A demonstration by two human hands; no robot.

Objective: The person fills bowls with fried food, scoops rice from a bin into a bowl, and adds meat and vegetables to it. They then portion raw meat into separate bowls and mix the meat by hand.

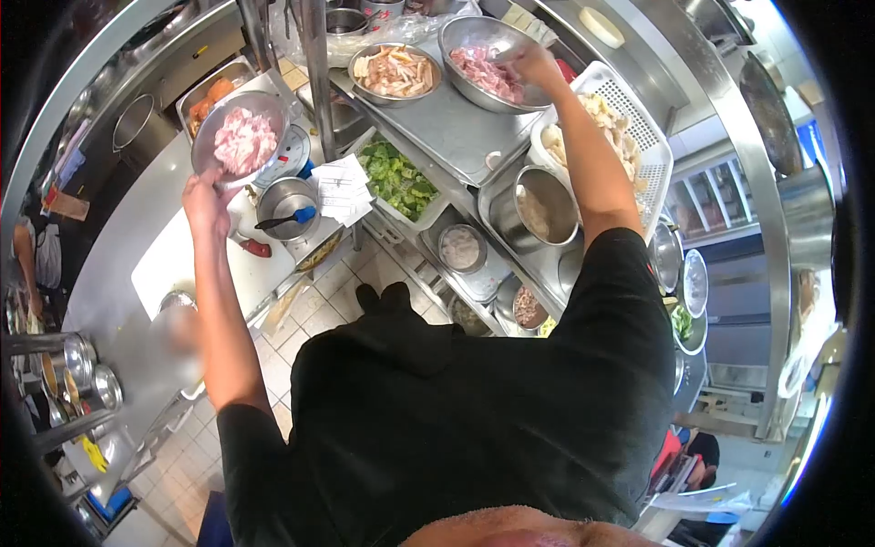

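Note:
My left hand (208,193) is closed on the near rim of a metal bowl (206,146), which holds a heap of pale pink raw meat (245,141). This bowl is over a round-dialled scale (295,150). On the right, my right hand (532,69) reaches into a larger metal bowl (453,68) of sliced raw meat (485,75). Its fingers are blurred above the meat, and I cannot tell whether they grip any. A third bowl (363,94), full of light brown strips, stands beside the larger one.
Near my left arm are a white cutting board (169,260), a red-handled knife (255,247) and a pot (276,196) with a blue-headed brush. Paper slips (344,190) lie beside chopped greens (396,179). A white perforated basket (653,155) and a deep steel pot (512,219) flank my right arm.

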